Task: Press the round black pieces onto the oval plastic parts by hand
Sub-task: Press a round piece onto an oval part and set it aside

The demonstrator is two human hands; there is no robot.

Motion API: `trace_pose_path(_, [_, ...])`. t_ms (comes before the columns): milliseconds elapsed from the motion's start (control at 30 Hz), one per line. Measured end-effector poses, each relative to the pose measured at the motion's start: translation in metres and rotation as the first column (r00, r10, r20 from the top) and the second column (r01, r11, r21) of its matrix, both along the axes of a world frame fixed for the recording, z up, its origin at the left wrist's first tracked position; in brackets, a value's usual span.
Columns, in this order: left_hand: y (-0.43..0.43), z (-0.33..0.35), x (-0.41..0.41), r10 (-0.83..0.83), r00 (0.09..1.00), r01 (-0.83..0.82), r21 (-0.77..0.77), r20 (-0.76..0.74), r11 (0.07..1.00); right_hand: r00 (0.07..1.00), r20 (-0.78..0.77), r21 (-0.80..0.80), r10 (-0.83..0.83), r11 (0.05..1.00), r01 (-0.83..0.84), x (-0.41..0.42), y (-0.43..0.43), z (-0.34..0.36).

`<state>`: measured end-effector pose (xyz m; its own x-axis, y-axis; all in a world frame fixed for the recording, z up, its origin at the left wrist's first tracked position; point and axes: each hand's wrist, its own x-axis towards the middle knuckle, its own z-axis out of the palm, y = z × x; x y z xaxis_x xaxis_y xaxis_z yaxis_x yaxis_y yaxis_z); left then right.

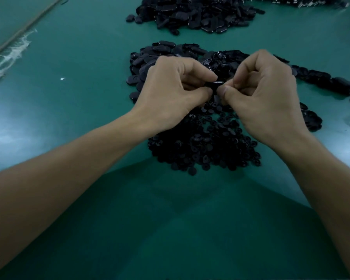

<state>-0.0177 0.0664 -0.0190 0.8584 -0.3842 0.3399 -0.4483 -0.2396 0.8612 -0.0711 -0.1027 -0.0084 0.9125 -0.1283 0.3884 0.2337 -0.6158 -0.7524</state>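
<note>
A small black part (214,85) sits at the centre of the view, pinched between both hands above the table (89,102); only a dark sliver of it shows between the fingertips, so I cannot tell whether it is an oval, a round piece, or the two together. The left hand (170,93) closes on it from 9 o'clock, thumb and forefinger pressed together on its left end, other fingers curled in. The right hand (267,93) meets it from 3 o'clock, thumb tip against its right end and the fingers folded into a loose fist. Directly under the hands, toward 6 o'clock, lies a heap of round pieces (206,146), spread flat on the green surface. Behind the hands, at 12 o'clock, is a heap of ovals (170,51), with a line of them trailing off toward 3 o'clock. Farther out at 12 o'clock, near the top edge, lies a second, larger pile (196,15) of dark parts. At 10 o'clock a thin rod (26,29) runs diagonally, with a whitish frayed strip (10,55) beside it.
</note>
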Motion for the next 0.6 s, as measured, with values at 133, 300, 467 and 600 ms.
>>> trace_pose_path(133, [-0.002,-0.001,-0.002,0.008,0.999,-0.009,0.015,0.045,1.000,1.000,-0.021,0.043,0.007,0.999,-0.006,0.001,0.002,-0.001])
trace_pose_path(300, [-0.003,-0.001,-0.003,0.025,0.995,-0.028,0.032,0.095,0.999,1.000,-0.010,0.029,0.001,1.000,-0.001,0.001,0.003,0.002])
trace_pose_path(467, [-0.003,-0.003,-0.008,0.058,0.980,-0.076,0.088,0.193,0.993,0.999,-0.019,0.021,-0.041,0.999,0.042,-0.002,0.007,0.001])
trace_pose_path(600, [-0.004,-0.004,-0.010,0.078,0.945,-0.125,0.133,0.318,0.983,0.998,-0.025,-0.013,-0.057,0.998,0.057,-0.002,0.011,0.000])
